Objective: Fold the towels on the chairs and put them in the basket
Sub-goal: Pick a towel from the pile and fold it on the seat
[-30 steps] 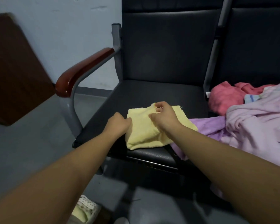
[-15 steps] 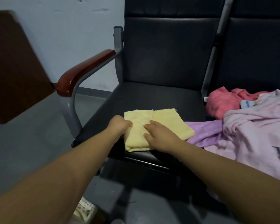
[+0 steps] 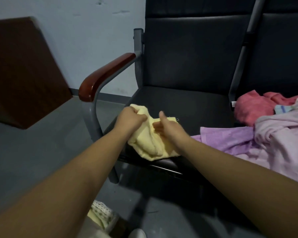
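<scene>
Lifting the folded pale-yellow terry towel [image 3: 150, 143], lying mid-frame on the front edge of the black padded chair seat [image 3: 187, 103], should go best with both sides raised together so the folds hold. The left grip [image 3: 131, 117] clenches its bunched left end; the right grip [image 3: 165, 127] curls fingers into the cloth, thumb raised. A crumpled pink towel [image 3: 248, 109] and lilac towels [image 3: 227, 140] wait at right.

1. I can read no text, brand, number or sign anywhere in my view.
2. The small white tag [image 3: 233, 104] at the right edge of the black padded chair seat [image 3: 187, 105] is too small for me to make out any print.
</scene>
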### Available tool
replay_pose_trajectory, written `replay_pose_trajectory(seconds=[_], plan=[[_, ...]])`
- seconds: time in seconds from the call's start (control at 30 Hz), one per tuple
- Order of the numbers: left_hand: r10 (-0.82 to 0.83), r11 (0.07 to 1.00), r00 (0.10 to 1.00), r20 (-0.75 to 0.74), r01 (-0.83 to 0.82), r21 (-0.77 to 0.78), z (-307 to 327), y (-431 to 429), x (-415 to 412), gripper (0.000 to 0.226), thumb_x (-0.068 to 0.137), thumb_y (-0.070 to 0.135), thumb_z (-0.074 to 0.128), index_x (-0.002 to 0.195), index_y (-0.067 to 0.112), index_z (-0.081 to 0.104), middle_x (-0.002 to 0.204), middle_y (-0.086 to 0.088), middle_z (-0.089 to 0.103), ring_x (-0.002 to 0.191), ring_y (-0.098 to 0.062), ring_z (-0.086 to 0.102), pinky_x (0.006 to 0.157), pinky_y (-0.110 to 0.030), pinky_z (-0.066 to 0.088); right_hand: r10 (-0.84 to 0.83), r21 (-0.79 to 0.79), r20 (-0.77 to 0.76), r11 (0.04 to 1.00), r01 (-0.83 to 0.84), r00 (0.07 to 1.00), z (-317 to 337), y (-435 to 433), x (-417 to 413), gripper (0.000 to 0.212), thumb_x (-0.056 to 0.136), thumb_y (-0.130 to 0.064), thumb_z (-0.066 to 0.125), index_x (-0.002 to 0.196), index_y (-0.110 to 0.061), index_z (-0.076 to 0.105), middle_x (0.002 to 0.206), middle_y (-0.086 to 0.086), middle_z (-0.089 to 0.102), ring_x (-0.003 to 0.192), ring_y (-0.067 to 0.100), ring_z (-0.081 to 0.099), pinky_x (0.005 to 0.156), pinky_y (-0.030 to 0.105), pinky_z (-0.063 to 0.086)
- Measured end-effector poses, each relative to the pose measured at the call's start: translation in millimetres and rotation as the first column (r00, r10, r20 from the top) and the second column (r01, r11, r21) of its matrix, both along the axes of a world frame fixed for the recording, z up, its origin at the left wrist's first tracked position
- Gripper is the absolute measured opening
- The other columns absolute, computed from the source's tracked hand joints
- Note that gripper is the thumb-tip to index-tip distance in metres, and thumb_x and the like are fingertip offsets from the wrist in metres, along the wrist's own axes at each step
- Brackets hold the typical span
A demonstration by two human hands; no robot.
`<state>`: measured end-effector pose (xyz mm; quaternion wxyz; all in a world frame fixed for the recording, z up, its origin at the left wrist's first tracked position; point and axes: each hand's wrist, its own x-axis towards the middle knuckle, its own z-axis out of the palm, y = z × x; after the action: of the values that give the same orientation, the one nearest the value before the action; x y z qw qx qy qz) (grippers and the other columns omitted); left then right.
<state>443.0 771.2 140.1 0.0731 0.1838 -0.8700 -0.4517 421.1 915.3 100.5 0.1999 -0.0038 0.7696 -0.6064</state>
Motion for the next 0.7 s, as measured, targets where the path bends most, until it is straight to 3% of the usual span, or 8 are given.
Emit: replay_pose_trajectory(seconds=[0.07, 0.17, 0.23, 0.3, 0.4, 0.47, 0.53, 0.7], plan=[[-0.066, 0.997, 0.998, -0.015, 0.067, 0.045, 3.3, 17.5, -5.5, 0.030, 0.089, 0.031, 0.068, 0.110, 0.011, 0.066, 0.101, -0.004, 0.069, 0.092, -0.021, 0.066, 0.084, -0.038, 0.055, -0.106, -0.100, 0.030, 0.989, 0.109, 0.994, 6.6, 14.8, -7.3, 0.065, 0.099, -0.063, 0.035, 0.094, -0.011, 0.072, 0.099, 0.006, 0.074, 0.092, 0.020, 0.069, 0.090, 0.039, 0.055], [-0.144, 0.926, 0.989, -0.029, 0.145, 0.349, 7.9, 39.1, -13.0, 0.025, 0.096, 0.033, 0.061, 0.105, 0.011, 0.067, 0.094, -0.006, 0.073, 0.076, -0.018, 0.072, 0.066, -0.031, 0.054, -0.148, -0.232, 0.197, 0.953, 0.193, 0.969, 11.0, 38.5, -14.0, 0.053, 0.096, -0.059, 0.051, 0.101, -0.010, 0.069, 0.084, 0.006, 0.075, 0.075, 0.022, 0.072, 0.067, 0.035, 0.058], [-0.140, 0.932, 0.989, -0.039, 0.145, 0.331, 5.0, 41.4, -15.7, 0.018, 0.099, 0.029, 0.056, 0.099, 0.013, 0.065, 0.094, -0.006, 0.074, 0.075, -0.017, 0.072, 0.067, -0.031, 0.054, -0.137, -0.180, 0.245, 0.966, 0.184, 0.960, 6.8, 47.4, -14.9, 0.039, 0.092, -0.043, 0.067, 0.106, -0.006, 0.066, 0.095, 0.011, 0.076, 0.086, 0.028, 0.074, 0.076, 0.042, 0.060], [-0.123, 0.975, 0.992, 0.004, 0.120, 0.186, -3.8, 36.0, -15.9, 0.016, 0.097, 0.025, 0.056, 0.094, 0.012, 0.064, 0.094, -0.003, 0.073, 0.077, -0.017, 0.070, 0.075, -0.037, 0.058, -0.175, -0.038, 0.184, 0.982, 0.185, 0.967, 0.9, 53.5, -20.3, 0.039, 0.086, -0.027, 0.076, 0.112, -0.002, 0.063, 0.101, 0.015, 0.073, 0.089, 0.031, 0.073, 0.081, 0.045, 0.060], [-0.083, 0.996, 0.980, 0.178, 0.074, 0.059, -20.7, 25.2, -12.7, 0.015, 0.093, 0.022, 0.059, 0.089, 0.008, 0.061, 0.097, -0.011, 0.069, 0.086, -0.024, 0.067, 0.086, -0.044, 0.059, -0.084, 0.174, 0.005, 0.981, 0.082, 0.996, 2.4, 56.4, -23.1, 0.031, 0.088, -0.023, 0.072, 0.114, -0.010, 0.062, 0.103, 0.007, 0.069, 0.089, 0.023, 0.068, 0.069, 0.034, 0.056], [-0.077, 0.986, 0.955, 0.286, 0.030, 0.166, -28.9, 22.7, -8.7, 0.021, 0.089, 0.019, 0.062, 0.105, 0.005, 0.061, 0.104, -0.013, 0.067, 0.091, -0.023, 0.067, 0.073, -0.037, 0.062, -0.037, 0.250, -0.052, 0.967, 0.048, 0.998, -1.3, 57.4, -24.7, 0.023, 0.093, -0.021, 0.063, 0.116, -0.018, 0.061, 0.105, 0.003, 0.065, 0.090, 0.019, 0.063, 0.065, 0.029, 0.049], [-0.084, 0.943, 0.936, 0.341, -0.036, 0.330, -31.9, 26.4, -6.1, 0.036, 0.089, 0.015, 0.064, 0.122, 0.003, 0.056, 0.107, -0.011, 0.065, 0.090, -0.022, 0.066, 0.059, -0.028, 0.057, -0.051, 0.257, -0.055, 0.964, 0.064, 0.997, -10.5, 60.0, -27.9, 0.018, 0.095, -0.020, 0.059, 0.113, -0.019, 0.061, 0.110, 0.005, 0.066, 0.095, 0.021, 0.064, 0.074, 0.031, 0.051], [-0.090, 0.856, 0.935, 0.342, -0.103, 0.507, -34.9, 36.5, -14.3, 0.038, 0.088, 0.034, 0.074, 0.116, 0.010, 0.062, 0.105, -0.008, 0.070, 0.097, -0.025, 0.068, 0.087, -0.038, 0.058, -0.113, 0.179, 0.105, 0.979, 0.093, 0.988, -15.1, 61.9, -30.9, 0.032, 0.100, -0.040, 0.054, 0.114, -0.012, 0.060, 0.107, 0.008, 0.069, 0.094, 0.026, 0.067, 0.085, 0.039, 0.057]])
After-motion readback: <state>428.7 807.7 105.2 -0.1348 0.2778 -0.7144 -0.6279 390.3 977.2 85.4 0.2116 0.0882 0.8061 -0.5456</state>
